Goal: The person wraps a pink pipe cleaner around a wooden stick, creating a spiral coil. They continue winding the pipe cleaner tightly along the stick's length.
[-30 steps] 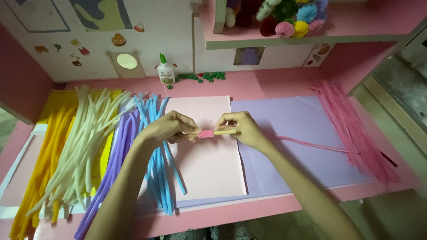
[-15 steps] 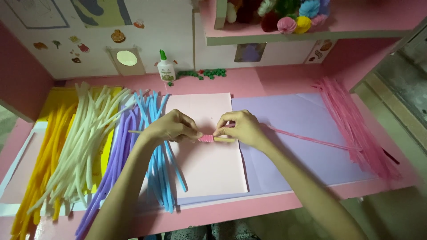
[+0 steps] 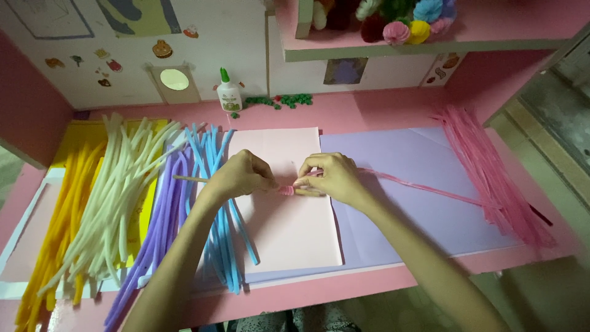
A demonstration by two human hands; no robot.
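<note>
Pink table (image 3: pixel 381 117) fills the view, its near edge lined with sheets of paper. On it lies a pale pink rectangular paper sheet (image 3: pixel 295 233), partly over a larger lilac paper sheet (image 3: pixel 424 209). Above the pink sheet both hands meet: the left hand (image 3: pixel 243 175) is clenched around a thin wooden stick (image 3: pixel 189 179), whose end juts out to the left, and the right hand (image 3: pixel 329 178) pinches a fuzzy pink pipe cleaner (image 3: pixel 418 185) that is coiled in a small tight wrap (image 3: pixel 286 190) between the fingertips. Its long tail runs right toward a loose pile of pink pipe cleaners (image 3: pixel 491 166). Left of the hands lie blue (image 3: pixel 218 233), purple (image 3: pixel 157 227), white (image 3: pixel 117 203) and yellow (image 3: pixel 55 227) pipe cleaner bundles. Farther back stand a small white glue bottle with a green cap (image 3: pixel 228 93) and scattered green bits (image 3: pixel 279 100); a pink shelf (image 3: pixel 491 27) carries colourful pompoms (image 3: pixel 409 18).
</note>
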